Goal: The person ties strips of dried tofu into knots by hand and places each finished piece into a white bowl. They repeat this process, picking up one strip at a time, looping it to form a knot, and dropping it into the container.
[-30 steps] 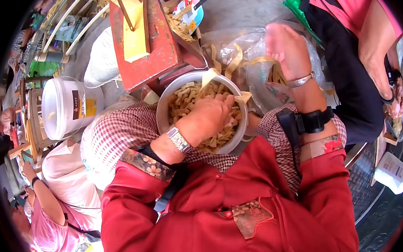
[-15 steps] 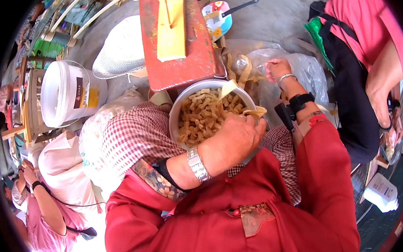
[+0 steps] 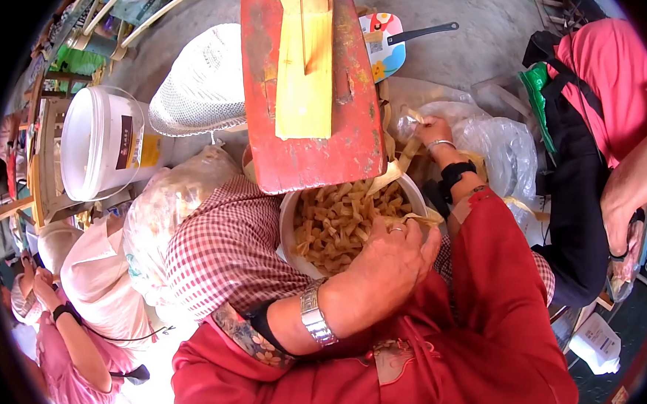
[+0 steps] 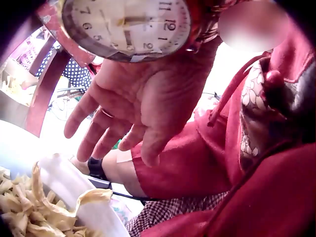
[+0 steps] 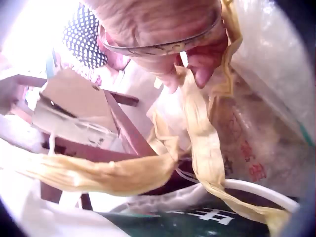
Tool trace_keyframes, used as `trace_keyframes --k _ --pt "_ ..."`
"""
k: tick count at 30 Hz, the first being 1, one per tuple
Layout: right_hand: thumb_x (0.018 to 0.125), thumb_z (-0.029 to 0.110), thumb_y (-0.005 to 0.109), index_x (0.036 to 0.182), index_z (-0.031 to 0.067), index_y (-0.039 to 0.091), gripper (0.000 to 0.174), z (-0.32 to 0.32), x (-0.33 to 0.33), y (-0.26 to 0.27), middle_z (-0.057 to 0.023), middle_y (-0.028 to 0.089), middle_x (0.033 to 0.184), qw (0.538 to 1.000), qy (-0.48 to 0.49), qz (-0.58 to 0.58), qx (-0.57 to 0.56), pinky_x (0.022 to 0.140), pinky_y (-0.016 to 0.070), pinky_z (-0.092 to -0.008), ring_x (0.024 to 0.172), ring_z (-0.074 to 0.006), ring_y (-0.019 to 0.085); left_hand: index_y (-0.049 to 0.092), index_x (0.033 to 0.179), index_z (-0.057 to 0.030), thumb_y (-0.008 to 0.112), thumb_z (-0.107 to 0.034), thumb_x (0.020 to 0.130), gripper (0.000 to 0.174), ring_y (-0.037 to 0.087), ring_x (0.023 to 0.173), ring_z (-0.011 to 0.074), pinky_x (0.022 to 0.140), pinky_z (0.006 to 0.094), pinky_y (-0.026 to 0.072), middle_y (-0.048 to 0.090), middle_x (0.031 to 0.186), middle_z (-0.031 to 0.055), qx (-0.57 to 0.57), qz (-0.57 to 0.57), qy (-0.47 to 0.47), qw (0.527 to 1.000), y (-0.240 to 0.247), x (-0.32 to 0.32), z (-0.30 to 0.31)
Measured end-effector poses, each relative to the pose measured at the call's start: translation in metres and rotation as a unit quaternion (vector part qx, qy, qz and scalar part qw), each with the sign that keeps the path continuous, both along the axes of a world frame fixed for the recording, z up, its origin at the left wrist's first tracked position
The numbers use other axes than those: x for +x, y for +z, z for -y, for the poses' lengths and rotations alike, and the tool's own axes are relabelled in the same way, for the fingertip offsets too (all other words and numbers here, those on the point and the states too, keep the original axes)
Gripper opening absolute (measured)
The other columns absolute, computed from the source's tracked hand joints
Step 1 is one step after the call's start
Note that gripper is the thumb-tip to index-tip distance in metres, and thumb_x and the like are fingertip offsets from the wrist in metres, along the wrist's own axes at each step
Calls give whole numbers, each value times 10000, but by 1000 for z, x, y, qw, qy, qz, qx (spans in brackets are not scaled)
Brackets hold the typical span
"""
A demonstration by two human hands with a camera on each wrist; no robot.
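Observation:
My left hand (image 3: 386,261), with a metal-band watch at its wrist, hovers by the near right rim of a pale basin (image 3: 288,230). Its fingers hang loosely extended, and its palm shows bare in the left wrist view. Short folded tan pieces (image 3: 340,227) fill the basin, and a curling tan strip (image 4: 94,196) lies over the rim. Beyond the basin, my right hand (image 3: 434,130) pinches a long, flat, wrinkled tan strip (image 5: 202,133) between thumb and fingers. That strip hangs down from the fingertips in the right wrist view.
A red wooden bench (image 3: 276,160) with a yellow wood block (image 3: 306,92) overhangs the basin's far side. Clear plastic bags (image 3: 502,147) lie past my right hand. A white bucket (image 3: 87,146) stands at left. People sit at both sides.
My right hand has come down from a raised, open pose and now pinches a strip. My left hand has drawn back from over the basin's contents to its near right rim. The head view has shifted.

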State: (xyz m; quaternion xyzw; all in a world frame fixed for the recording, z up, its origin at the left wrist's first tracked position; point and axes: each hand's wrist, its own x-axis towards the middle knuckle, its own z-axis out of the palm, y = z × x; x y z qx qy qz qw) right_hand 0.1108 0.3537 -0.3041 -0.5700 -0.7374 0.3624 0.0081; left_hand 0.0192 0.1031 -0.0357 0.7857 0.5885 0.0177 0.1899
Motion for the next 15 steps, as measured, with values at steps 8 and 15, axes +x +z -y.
trace_keyframes --k 8,15 --pt "927 293 530 1003 42 561 264 -2 10 134 -32 605 793 850 -173 -408 -284 542 475 -236 710 -168 620 437 1231 -41 570 -234 846 450 602 830 306 712 400 477 595 967 146 -17 96 13 995 -9 0 2" --pt "969 358 414 1029 28 505 348 38 30 285 7 434 691 796 4 -559 -232 537 391 -252 616 -131 470 507 1101 13 375 -438 961 490 641 853 326 751 403 518 629 986 187 -289 676 227 638 -3 -5 -16"
